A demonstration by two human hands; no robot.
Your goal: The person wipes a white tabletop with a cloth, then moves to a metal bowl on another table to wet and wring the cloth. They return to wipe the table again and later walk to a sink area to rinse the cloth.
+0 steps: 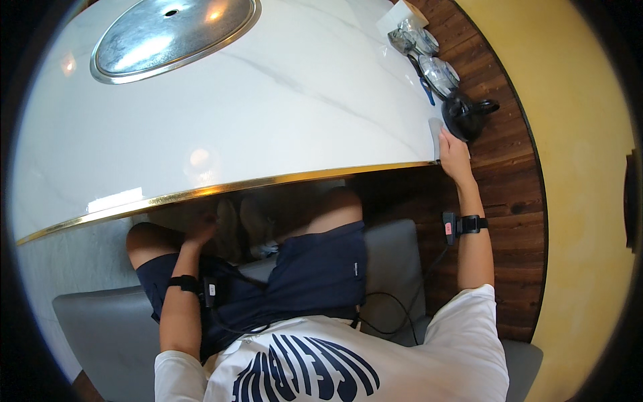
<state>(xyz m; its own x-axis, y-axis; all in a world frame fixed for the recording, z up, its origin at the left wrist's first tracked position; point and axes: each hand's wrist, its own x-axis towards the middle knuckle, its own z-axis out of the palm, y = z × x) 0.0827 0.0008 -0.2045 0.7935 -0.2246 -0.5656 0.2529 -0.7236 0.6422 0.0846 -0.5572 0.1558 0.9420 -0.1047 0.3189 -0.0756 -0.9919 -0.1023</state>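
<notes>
My right hand [453, 152] is at the near right corner of the white marble-patterned table [301, 120]. Its fingers are closed on a flat grey item [435, 134], perhaps a cloth, most of which the hand covers. Just beyond the knuckles stands a black teapot [463, 116] with its handle toward the wall. My left hand [202, 228] hangs below the table edge between my knees. It is dark and blurred there, so its fingers and anything in them cannot be made out.
Beyond the teapot lie a blue-handled tool [428, 91], plastic-wrapped tableware [438, 71] and a white box [402, 19]. An oval metal lid [176, 37] is set in the tabletop. Gold trim [271, 180] edges the table. Dark wood panelling [507, 201] runs along the right. A cable [402, 309] hangs by the grey seat [394, 261].
</notes>
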